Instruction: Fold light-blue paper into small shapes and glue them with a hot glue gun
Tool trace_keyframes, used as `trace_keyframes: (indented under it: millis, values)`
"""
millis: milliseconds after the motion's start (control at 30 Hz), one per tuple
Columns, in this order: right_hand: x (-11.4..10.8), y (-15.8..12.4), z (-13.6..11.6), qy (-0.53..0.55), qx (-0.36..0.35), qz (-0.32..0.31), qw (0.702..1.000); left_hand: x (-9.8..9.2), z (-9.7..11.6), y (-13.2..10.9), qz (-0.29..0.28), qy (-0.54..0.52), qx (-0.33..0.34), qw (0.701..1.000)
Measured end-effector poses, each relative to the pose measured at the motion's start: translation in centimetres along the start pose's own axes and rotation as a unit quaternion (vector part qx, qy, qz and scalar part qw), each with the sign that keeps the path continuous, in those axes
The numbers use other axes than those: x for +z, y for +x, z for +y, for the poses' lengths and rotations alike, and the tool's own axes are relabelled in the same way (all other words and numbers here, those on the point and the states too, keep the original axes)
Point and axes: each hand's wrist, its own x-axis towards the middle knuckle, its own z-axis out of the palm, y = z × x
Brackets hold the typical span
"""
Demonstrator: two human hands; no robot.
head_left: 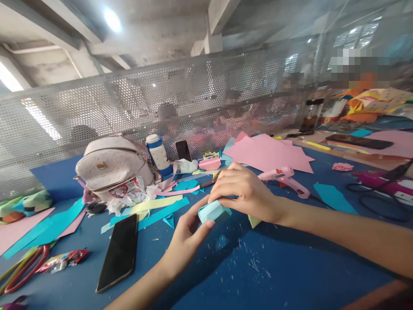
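A small light-blue folded paper box (213,212) is held up above the blue table between both hands. My left hand (190,232) grips it from the left, thumb on the near side and fingers behind. Curled over its top and far side, the fingers of my right hand (240,187) press against the paper; their tips are partly hidden. Behind the right hand lies a pink glue gun (285,178). A bit of pale yellow paper (254,221) shows under the right hand. A dark and gold object (213,180), partly covered by that hand, cannot be made out.
A black phone (119,252) lies left of my hands. Behind it are paper strips (164,211), a pale backpack (112,168) and a bottle (158,153). Pink sheets (267,150) lie beyond the glue gun. A perforated metal screen (129,103) borders the table; a person sits far right.
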Motion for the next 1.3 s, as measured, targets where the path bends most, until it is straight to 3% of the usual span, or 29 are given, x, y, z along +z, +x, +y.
trace_keyframes:
  millis: [333,600,867,1033,1300]
  values:
    - [0.2,0.1,0.3,0.002,-0.018,0.042,0.999,0.2,0.3,-0.5,0.074,0.124,0.027,0.989]
    - [0.2,0.1,0.3,0.041,0.000,0.032,0.999,-0.4,0.2,-0.2,0.066,0.221,0.131,0.964]
    - [0.2,0.1,0.6,0.035,0.027,0.042,0.998,-0.7,-0.5,-0.5,0.125,0.253,0.126,0.951]
    - [0.0,0.2,0.4,0.038,0.026,0.034,0.998,-0.7,-0.4,-0.5,0.116,0.255,0.147,0.949]
    - [0.2,0.1,0.9,0.002,0.011,0.031,0.999,-1.0,-0.2,0.1,0.110,0.245,0.112,0.957]
